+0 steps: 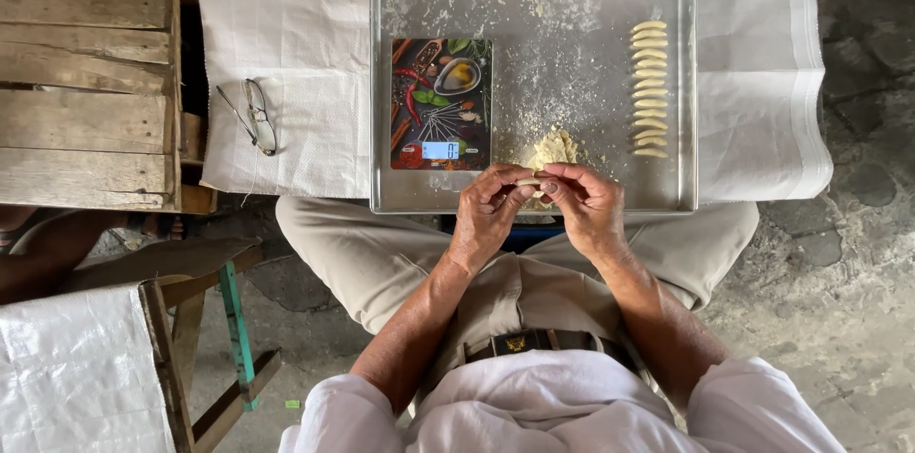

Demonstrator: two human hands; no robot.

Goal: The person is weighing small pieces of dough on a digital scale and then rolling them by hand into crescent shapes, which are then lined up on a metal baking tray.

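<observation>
So the person is sitting with a big metal tray (686, 81) in front of their knees, and both hands are meeting at its near edge. The left hand (488, 210) and the right hand (586, 203) are pinching a small piece of dough (530, 182) between the fingertips, clamped on it from either side. Just behind it a crumbly dough pile (555, 146) is sitting on the tray. A row of shaped dough pieces (650, 89) is lining the right side, a kitchen scale (440, 103) is lying on the left. Eyeglasses (253, 117) are resting on the white cloth (286, 62).
</observation>
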